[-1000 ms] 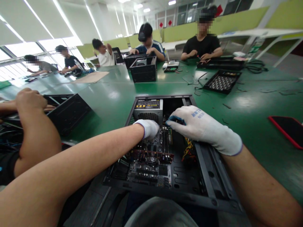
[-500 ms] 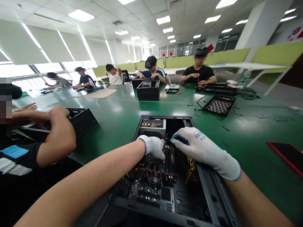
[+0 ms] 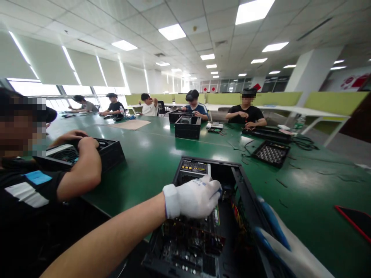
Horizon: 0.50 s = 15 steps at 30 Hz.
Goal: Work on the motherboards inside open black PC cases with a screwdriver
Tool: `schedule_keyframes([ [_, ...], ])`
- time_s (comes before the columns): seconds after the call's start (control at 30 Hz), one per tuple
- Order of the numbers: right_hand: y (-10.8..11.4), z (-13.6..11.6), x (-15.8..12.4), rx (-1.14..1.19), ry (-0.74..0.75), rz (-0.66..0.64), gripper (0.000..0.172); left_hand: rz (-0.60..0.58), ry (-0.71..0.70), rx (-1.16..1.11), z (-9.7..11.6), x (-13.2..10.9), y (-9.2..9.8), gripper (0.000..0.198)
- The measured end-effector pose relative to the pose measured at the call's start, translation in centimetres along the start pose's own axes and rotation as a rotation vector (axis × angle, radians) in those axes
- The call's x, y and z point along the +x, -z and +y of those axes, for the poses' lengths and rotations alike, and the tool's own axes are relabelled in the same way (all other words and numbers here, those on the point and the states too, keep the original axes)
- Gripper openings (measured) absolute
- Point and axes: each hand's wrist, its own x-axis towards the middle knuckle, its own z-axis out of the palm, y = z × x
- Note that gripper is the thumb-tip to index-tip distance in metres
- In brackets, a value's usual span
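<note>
A black computer case (image 3: 252, 208) lies open in front of me on the green table. My left hand (image 3: 195, 197), in a white glove with blue fingertips, is inside it over the motherboard (image 3: 188, 260), just below the power supply (image 3: 193, 166). Its fingers are curled closed, and whatever they grip is hidden. A green memory module (image 3: 216, 216) shows under that hand. My right hand (image 3: 285, 241), gloved too and smeared by motion, is at the case's right edge with thumb and fingers apart and nothing between them. Coloured cables (image 3: 236, 216) run down inside the case.
At my left a co-worker bends over another case (image 3: 114, 154). Across the green table (image 3: 145, 170) stands a further case (image 3: 188, 127). A black tray (image 3: 271, 153), loose cables (image 3: 304, 143) and a red-edged black pad (image 3: 356, 224) lie to the right. Several people sit at the far side.
My right hand has drawn back from inside the case to its right edge and opened. My left hand has moved right within the case. The view has tilted upward.
</note>
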Motion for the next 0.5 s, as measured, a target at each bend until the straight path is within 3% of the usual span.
schedule_keyframes([
  [0.07,-0.6,0.3,-0.5,0.125,-0.039,0.005,0.101,0.078,-0.027,-0.033,1.4,-2.4,1.5,0.019],
  [0.2,-1.4,-0.4,-0.5,0.230,-0.074,0.024,0.099,0.096,0.037,-0.146,4.0,-7.7,3.0,0.021],
  [0.33,-2.2,-1.2,0.7,0.199,-0.074,0.013,0.099,0.145,0.053,-0.172,4.6,-11.4,1.3,0.023],
  [0.43,-3.5,-2.6,2.1,0.208,0.001,-0.032,0.100,0.229,0.012,-0.174,3.8,-12.7,-0.8,0.022],
  [0.5,-4.9,-3.8,3.2,0.219,0.074,-0.069,0.099,0.308,0.059,-0.158,3.2,-13.3,-2.0,0.015],
])
